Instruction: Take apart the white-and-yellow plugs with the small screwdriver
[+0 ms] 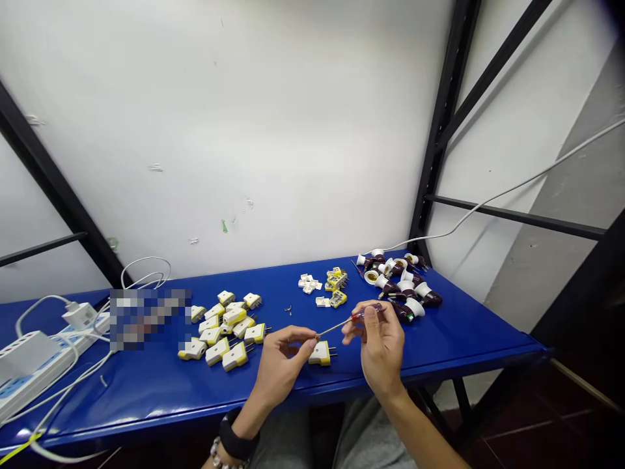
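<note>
Head view, quick one: anything in the hands?

Re: Yep. Right hand point(378, 342) closed around a small screwdriver point(360, 314) by its reddish see-through handle, shaft angled across toward the left hand point(280, 365). Left fingertips point(312, 340) curled in right at the shaft's tip, maybe touching it, maybe pinching something tiny, too small to tell from up here. No tight fists, just a light hold, probably for fine control.

And around them?

Re: Just under the tip, a white-and-yellow plug point(319, 354) lying loose on the blue counter point(469, 339), prongs to the right, in neither hand, seemingly set there for easy reach. Left of it, a heap of similar plugs point(222, 329). Farther back, a smaller batch of plug pieces point(325, 286), with a few tiny screws point(288, 309) nearby. Far right, a pile of dark red and white lamp holders point(395, 283). Apparently grouped by kind, though that's only a read of the layout.

Any bins or trays?

Re: None in view, everything straight on the vinyl top. Over at far left, a white power strip point(29, 371) amid white cords, right beside a pixelated patch point(146, 319). Also a black wristwatch point(237, 436) on the left wrist.
</note>
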The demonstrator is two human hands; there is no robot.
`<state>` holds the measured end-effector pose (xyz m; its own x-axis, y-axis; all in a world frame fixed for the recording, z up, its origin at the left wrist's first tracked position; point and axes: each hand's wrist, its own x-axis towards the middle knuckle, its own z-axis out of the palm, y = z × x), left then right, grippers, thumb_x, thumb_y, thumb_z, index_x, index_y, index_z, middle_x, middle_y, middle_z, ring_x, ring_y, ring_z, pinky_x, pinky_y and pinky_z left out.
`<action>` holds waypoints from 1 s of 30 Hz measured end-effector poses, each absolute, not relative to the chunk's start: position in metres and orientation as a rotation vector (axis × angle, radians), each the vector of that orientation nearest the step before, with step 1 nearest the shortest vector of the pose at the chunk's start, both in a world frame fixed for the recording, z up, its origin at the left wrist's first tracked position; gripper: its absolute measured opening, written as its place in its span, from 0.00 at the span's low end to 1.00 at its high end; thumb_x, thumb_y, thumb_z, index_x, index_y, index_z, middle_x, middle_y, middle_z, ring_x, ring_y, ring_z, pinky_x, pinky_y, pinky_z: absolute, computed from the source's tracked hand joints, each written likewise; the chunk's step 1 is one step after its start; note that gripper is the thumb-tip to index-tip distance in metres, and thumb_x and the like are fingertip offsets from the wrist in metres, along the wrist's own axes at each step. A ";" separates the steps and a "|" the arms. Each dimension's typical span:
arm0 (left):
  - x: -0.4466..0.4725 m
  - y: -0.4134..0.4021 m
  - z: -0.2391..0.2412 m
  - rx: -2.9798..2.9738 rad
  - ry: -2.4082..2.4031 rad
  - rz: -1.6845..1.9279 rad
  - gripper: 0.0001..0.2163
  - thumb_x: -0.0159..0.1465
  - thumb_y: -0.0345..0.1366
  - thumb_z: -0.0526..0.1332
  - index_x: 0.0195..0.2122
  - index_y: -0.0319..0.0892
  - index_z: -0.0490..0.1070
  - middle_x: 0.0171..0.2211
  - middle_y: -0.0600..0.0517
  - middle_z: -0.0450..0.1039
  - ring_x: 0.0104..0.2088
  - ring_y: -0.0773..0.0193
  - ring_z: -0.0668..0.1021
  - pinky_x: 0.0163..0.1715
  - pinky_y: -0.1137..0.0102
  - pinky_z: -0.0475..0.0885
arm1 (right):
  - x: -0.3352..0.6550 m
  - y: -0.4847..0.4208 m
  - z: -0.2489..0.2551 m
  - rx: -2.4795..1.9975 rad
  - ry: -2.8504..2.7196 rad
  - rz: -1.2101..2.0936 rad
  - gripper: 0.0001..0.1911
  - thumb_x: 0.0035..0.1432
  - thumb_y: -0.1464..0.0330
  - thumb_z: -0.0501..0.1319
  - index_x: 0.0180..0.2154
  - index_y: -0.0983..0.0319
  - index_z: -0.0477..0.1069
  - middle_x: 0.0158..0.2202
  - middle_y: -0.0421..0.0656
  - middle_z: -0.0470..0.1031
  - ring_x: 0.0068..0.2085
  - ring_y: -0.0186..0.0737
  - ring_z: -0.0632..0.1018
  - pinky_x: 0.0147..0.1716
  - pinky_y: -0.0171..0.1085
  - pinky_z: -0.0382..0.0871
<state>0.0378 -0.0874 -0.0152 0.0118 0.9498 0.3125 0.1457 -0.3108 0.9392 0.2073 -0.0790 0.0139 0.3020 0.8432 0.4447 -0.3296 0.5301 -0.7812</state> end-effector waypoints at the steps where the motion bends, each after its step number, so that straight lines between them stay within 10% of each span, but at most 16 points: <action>1: 0.038 -0.088 -0.015 1.559 1.172 1.379 0.11 0.61 0.43 0.67 0.36 0.40 0.81 0.35 0.45 0.84 0.37 0.54 0.83 0.32 0.69 0.77 | 0.207 -0.079 0.014 -0.634 -0.974 0.845 0.14 0.65 0.55 0.62 0.35 0.59 0.68 0.32 0.39 0.72 0.24 0.36 0.77 0.16 0.34 0.75; 11: 0.013 -0.093 -0.003 1.964 1.282 1.060 0.24 0.60 0.36 0.69 0.58 0.50 0.73 0.53 0.49 0.78 0.39 0.59 0.79 0.40 0.67 0.75 | 0.209 -0.065 0.016 -0.722 -1.284 0.908 0.14 0.66 0.55 0.61 0.35 0.59 0.67 0.27 0.38 0.71 0.23 0.36 0.76 0.17 0.33 0.74; 16: 0.003 -0.095 -0.004 1.982 1.415 1.016 0.17 0.63 0.38 0.65 0.53 0.49 0.77 0.39 0.50 0.80 0.36 0.59 0.76 0.40 0.66 0.72 | 0.207 -0.055 0.025 -0.798 -1.519 0.882 0.13 0.66 0.56 0.60 0.34 0.59 0.67 0.25 0.37 0.70 0.24 0.38 0.77 0.18 0.34 0.71; 30: 0.020 -0.091 -0.005 1.978 1.299 1.096 0.10 0.65 0.37 0.63 0.45 0.44 0.80 0.42 0.49 0.82 0.34 0.61 0.79 0.36 0.68 0.72 | 0.201 -0.052 0.032 -0.849 -1.778 0.839 0.09 0.67 0.63 0.59 0.34 0.59 0.66 0.26 0.38 0.73 0.26 0.37 0.78 0.26 0.34 0.72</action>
<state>0.0196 -0.0913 -0.0050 0.2100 0.9168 0.3397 0.4892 -0.3993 0.7754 0.2012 -0.0520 0.0318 -0.2980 0.8365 0.4598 0.1769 0.5217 -0.8346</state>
